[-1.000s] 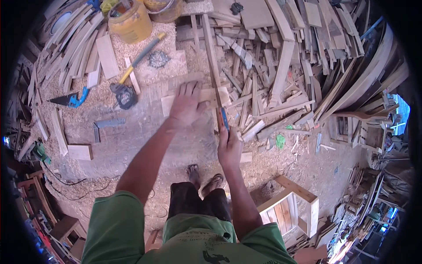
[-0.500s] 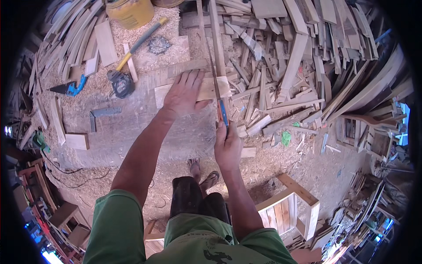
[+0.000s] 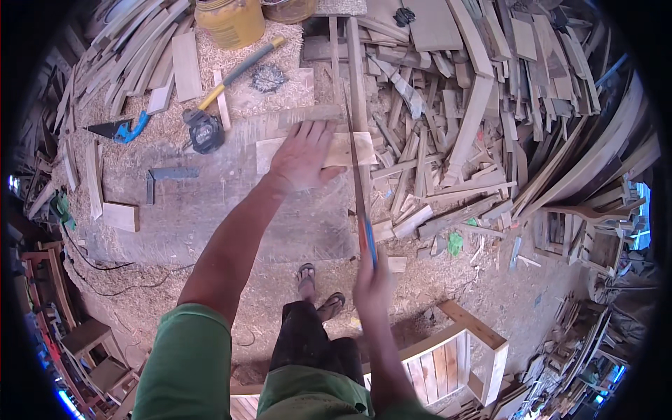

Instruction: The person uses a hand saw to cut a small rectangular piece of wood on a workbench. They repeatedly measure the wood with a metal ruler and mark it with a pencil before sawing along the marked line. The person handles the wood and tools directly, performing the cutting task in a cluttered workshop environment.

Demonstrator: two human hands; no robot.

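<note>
My left hand (image 3: pixel 304 155) bears down on a short pale wooden board (image 3: pixel 350 149), its fingers over the far side and its thumb by the near edge. This board lies across the right part of a worn workbench top (image 3: pixel 231 224). In my closed right hand (image 3: pixel 372 283) is the blue and orange handle of a handsaw (image 3: pixel 360 175). Its long thin blade crosses the board near the right end, pointing away from me. My right hand is blurred, and its fingers partly hide the handle.
Left on the bench are a tape measure (image 3: pixel 206 133), a yellow-and-grey-handled hammer (image 3: pixel 241 72), a metal square (image 3: pixel 168 175), a blue-handled knife-like tool (image 3: pixel 122 129) and a wood block (image 3: pixel 121 217). A yellow tub (image 3: pixel 231 24) stands behind. Offcuts (image 3: pixel 434 133) pile up rightward; a wooden frame (image 3: pixel 483 343) stands near right.
My right hand has drawn the saw back toward me, so more blade lies on the near side of the board. My left hand stays on the board. The whole view has shifted slightly.
</note>
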